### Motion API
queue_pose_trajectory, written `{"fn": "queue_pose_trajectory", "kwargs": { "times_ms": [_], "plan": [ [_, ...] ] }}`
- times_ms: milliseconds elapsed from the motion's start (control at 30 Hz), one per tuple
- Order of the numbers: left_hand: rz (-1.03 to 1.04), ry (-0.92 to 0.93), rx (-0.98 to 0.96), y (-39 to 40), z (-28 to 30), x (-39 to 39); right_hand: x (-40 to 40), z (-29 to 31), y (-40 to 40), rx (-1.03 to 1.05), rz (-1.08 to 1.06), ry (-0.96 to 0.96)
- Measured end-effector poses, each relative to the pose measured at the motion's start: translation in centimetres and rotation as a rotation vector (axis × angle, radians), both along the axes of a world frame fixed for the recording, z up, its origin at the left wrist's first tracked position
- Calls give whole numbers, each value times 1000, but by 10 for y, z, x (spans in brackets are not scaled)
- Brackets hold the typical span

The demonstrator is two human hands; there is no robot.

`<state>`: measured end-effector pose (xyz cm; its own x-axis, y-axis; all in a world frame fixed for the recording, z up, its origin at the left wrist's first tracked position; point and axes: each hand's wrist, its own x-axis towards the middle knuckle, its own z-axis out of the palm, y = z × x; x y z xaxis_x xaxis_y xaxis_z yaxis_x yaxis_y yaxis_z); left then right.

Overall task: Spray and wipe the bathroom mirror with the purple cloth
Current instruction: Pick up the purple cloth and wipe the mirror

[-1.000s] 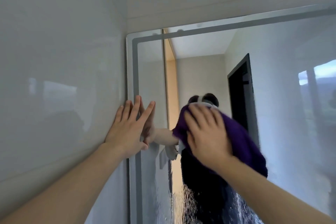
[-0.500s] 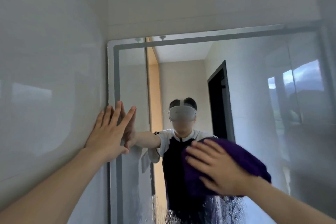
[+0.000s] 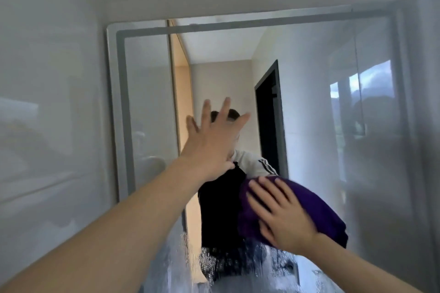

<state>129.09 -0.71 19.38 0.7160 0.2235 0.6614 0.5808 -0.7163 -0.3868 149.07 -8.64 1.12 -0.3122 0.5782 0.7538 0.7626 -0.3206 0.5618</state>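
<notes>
The right hand (image 3: 283, 215) lies flat with its fingers spread on the purple cloth (image 3: 316, 209) and presses it against the mirror (image 3: 309, 107) in the lower right of the frame. The left hand (image 3: 212, 140) is up in the middle of the frame with its fingers spread wide apart and holds nothing, and I cannot tell if it touches the glass. Small wet drops (image 3: 209, 266) sit on the glass at the bottom, just under the cloth, and a shiny grey wall (image 3: 47, 102) fills the left side.
</notes>
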Motion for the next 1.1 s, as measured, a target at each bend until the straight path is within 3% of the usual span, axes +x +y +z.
{"fn": "queue_pose_trajectory", "kwargs": {
  "times_ms": [67, 200, 400, 567, 733, 833, 933, 1100],
  "plan": [
    [-3, 73, -14, -11, -2, 30, 10, -21, -7, -83, 3, -100],
    [90, 137, -24, -15, -18, 60, 20, -27, -13, -111, 28, -122],
    [130, 130, -2, -12, -20, 59, 23, -18, -23, -105, 162, 45],
    [157, 133, 22, -10, -22, 58, 68, 0, -54, 335, 174, 333],
    [146, 125, 2, -10, -25, 62, 95, -17, -73, 1015, -5, 1020],
    [158, 116, 19, -10, -25, 64, 71, -8, -58, 1205, 2, 1270],
    [155, 106, 52, -8, -24, 63, 47, -21, -43, 1049, -3, 1130],
    [112, 69, 42, -5, -26, 61, 57, -77, -54, 268, -25, 453]
  ]
}}
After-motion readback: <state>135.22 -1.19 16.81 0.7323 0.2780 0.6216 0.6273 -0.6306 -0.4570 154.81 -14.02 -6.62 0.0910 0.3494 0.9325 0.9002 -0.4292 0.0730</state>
